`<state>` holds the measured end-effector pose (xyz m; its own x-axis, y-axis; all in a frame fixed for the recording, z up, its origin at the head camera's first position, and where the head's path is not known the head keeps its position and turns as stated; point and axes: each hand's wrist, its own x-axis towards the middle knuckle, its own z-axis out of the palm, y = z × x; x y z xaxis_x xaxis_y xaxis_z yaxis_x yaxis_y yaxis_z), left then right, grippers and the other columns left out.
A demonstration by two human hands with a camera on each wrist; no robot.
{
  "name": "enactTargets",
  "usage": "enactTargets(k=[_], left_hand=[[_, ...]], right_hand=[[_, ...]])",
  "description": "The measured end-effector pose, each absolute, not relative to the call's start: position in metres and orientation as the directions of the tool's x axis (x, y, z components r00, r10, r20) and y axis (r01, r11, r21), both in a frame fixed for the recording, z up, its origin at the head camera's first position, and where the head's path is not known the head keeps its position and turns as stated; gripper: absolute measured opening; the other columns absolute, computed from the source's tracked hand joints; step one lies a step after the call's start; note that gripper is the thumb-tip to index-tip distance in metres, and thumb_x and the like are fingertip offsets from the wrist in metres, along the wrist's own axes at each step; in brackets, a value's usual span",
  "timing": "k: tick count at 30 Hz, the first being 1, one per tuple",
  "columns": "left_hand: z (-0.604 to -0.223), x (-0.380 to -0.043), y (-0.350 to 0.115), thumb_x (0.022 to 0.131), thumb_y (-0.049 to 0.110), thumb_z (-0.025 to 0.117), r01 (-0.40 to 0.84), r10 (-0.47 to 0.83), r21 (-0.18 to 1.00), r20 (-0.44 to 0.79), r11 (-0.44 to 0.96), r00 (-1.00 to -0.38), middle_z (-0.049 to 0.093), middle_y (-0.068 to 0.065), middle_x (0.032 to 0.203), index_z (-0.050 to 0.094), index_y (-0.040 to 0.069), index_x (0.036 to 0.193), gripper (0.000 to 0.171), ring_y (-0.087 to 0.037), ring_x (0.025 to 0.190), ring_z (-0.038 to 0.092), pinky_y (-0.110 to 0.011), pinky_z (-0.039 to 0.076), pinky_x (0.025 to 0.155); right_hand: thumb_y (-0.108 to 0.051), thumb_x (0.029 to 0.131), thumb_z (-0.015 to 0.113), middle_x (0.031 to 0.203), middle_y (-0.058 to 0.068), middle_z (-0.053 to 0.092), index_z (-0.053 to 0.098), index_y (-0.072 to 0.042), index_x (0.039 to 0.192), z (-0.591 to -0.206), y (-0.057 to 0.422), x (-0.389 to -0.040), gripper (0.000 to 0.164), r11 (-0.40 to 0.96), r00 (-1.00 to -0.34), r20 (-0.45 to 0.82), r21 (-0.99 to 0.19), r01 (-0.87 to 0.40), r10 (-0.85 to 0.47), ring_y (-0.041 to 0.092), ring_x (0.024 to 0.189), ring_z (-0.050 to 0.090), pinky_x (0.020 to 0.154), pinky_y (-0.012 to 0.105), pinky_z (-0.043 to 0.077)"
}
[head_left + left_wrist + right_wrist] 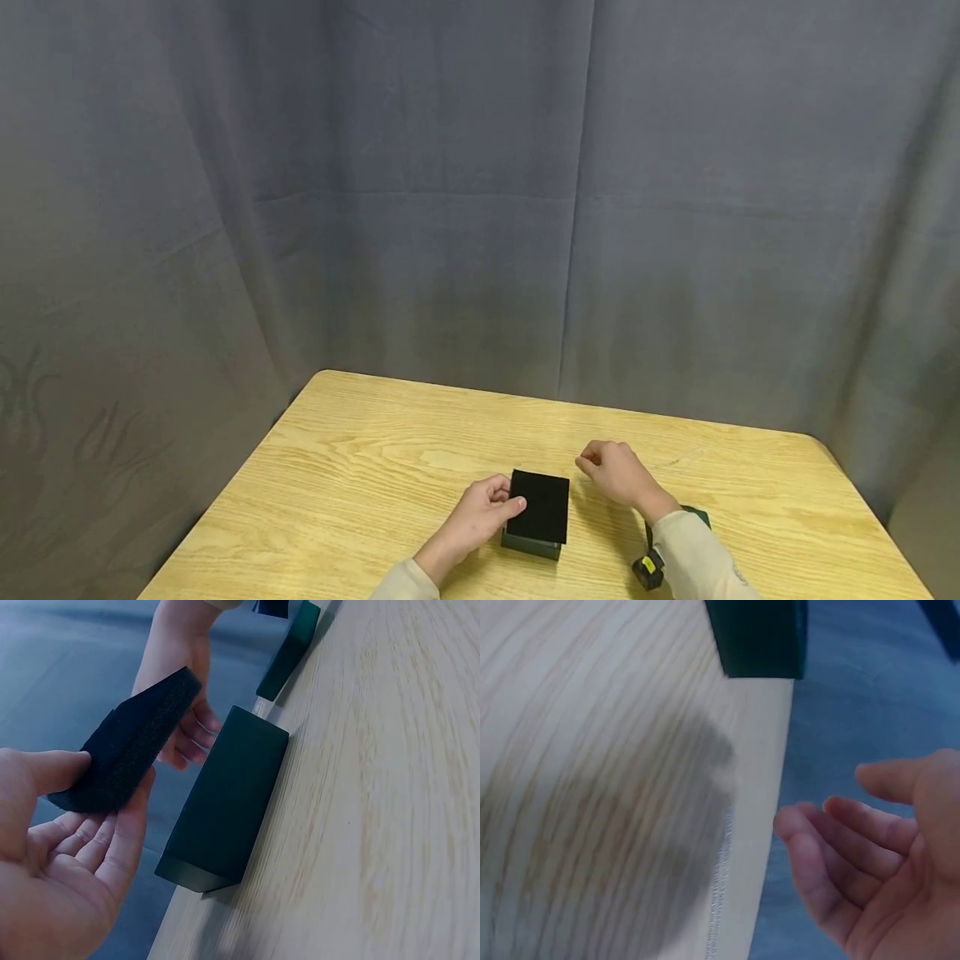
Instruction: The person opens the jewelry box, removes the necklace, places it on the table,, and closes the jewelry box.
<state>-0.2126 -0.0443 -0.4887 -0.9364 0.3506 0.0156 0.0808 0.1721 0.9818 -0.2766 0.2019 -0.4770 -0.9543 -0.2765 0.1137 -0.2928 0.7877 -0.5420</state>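
Observation:
My left hand (pixel 476 512) pinches a black foam pad (pixel 542 507) between thumb and fingers. In the left wrist view the pad (pixel 142 742) is tilted, its thick edge showing, and it is apart from the dark green box (pixel 225 799). That box (pixel 531 546) stands on the table under the pad, which hides its inside in the head view. To the right, my right hand (pixel 617 473) hovers over the table, fingers loosely curled and holding nothing. A thin silver chain (pixel 720 889) lies on the wood near the right hand (pixel 877 862).
A second dark green piece (pixel 697 514), perhaps a lid, lies partly hidden behind the right forearm. A black device with a yellow label (pixel 648 570) is beside the right sleeve. Grey curtains (pixel 450 208) hang behind the wooden table (pixel 360 467).

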Motion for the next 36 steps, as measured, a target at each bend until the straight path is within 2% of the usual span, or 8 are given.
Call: enactTargets(k=[4, 8, 12, 15, 20, 25, 30, 36], left_hand=[[-0.473, -0.205, -0.043, 0.093, 0.009, 0.059, 0.096, 0.345, 0.982, 0.035, 0.161, -0.938, 0.055, 0.001, 0.077, 0.057, -0.001, 0.094, 0.01, -0.011, 0.063, 0.048, -0.022, 0.04, 0.055], [-0.463, -0.199, -0.043, 0.093, 0.007, 0.058, 0.113, 0.342, 0.982, 0.056, 0.149, -0.938, 0.054, 0.0, 0.073, 0.056, -0.002, 0.092, 0.009, -0.011, 0.059, 0.046, -0.019, 0.036, 0.051], [-0.461, -0.198, -0.044, 0.093, 0.007, 0.059, 0.103, 0.341, 0.984, 0.048, 0.143, -0.939, 0.055, 0.0, 0.075, 0.057, -0.003, 0.093, 0.01, -0.012, 0.06, 0.048, -0.02, 0.039, 0.053], [-0.461, -0.198, -0.044, 0.093, 0.007, 0.059, 0.09, 0.339, 0.986, 0.039, 0.138, -0.94, 0.055, 0.0, 0.075, 0.057, -0.002, 0.093, 0.01, -0.013, 0.061, 0.047, -0.021, 0.04, 0.053], [-0.461, -0.197, -0.044, 0.093, 0.007, 0.058, 0.097, 0.334, 0.987, 0.049, 0.13, -0.941, 0.052, 0.001, 0.073, 0.057, -0.003, 0.093, 0.01, -0.012, 0.059, 0.046, -0.02, 0.039, 0.052], [-0.462, -0.199, -0.043, 0.093, 0.008, 0.058, 0.095, 0.33, 0.985, 0.043, 0.141, -0.943, 0.054, 0.0, 0.075, 0.057, -0.003, 0.094, 0.011, -0.009, 0.06, 0.047, -0.024, 0.042, 0.056], [-0.48, -0.21, -0.042, 0.093, 0.009, 0.058, 0.091, 0.331, 0.985, 0.038, 0.146, -0.943, 0.057, -0.001, 0.078, 0.059, -0.002, 0.096, 0.011, -0.01, 0.062, 0.051, -0.027, 0.044, 0.057], [-0.491, -0.215, -0.042, 0.094, 0.013, 0.059, 0.09, 0.345, 0.985, 0.033, 0.151, -0.938, 0.059, -0.001, 0.079, 0.059, 0.001, 0.097, 0.012, -0.011, 0.06, 0.05, -0.025, 0.043, 0.055]], right_hand=[[-0.017, 0.094, 0.059, 0.083, 0.006, 0.066, 0.067, -0.005, 0.095, -0.468, 0.201, -0.269, 0.015, 0.718, -0.953, 0.079, -0.64, -0.274, -0.294, 0.016, 0.066, 0.062, 0.057, 0.03, 0.048], [-0.022, 0.096, 0.057, 0.084, 0.008, 0.065, 0.065, -0.004, 0.1, -0.463, 0.2, -0.262, 0.02, 0.665, -0.951, 0.057, -0.702, -0.255, -0.305, 0.022, 0.069, 0.063, 0.056, 0.029, 0.047], [-0.026, 0.097, 0.054, 0.085, 0.008, 0.063, 0.064, -0.001, 0.104, -0.461, 0.2, -0.257, 0.028, 0.617, -0.941, 0.057, -0.742, -0.263, -0.332, 0.024, 0.071, 0.063, 0.053, 0.028, 0.045], [-0.029, 0.098, 0.052, 0.088, 0.01, 0.063, 0.063, 0.0, 0.106, -0.46, 0.199, -0.252, 0.032, 0.566, -0.932, 0.056, -0.781, -0.264, -0.357, 0.025, 0.074, 0.062, 0.056, 0.028, 0.048], [-0.029, 0.101, 0.047, 0.088, 0.012, 0.062, 0.062, 0.0, 0.104, -0.458, 0.197, -0.247, 0.034, 0.468, -0.911, 0.06, -0.843, -0.265, -0.408, 0.03, 0.076, 0.063, 0.067, 0.037, 0.053], [-0.024, 0.104, 0.039, 0.089, 0.014, 0.06, 0.058, 0.006, 0.111, -0.46, 0.198, -0.244, 0.037, 0.382, -0.881, 0.057, -0.887, -0.261, -0.469, 0.034, 0.078, 0.063, 0.07, 0.043, 0.053], [-0.029, 0.103, 0.042, 0.087, 0.01, 0.061, 0.056, 0.005, 0.119, -0.461, 0.197, -0.243, 0.041, 0.382, -0.868, 0.017, -0.894, -0.236, -0.496, 0.035, 0.079, 0.063, 0.072, 0.044, 0.053], [-0.03, 0.099, 0.051, 0.08, 0.009, 0.062, 0.055, 0.003, 0.123, -0.459, 0.193, -0.239, 0.042, 0.411, -0.858, 0.017, -0.873, -0.264, -0.514, 0.034, 0.074, 0.061, 0.069, 0.043, 0.052]])
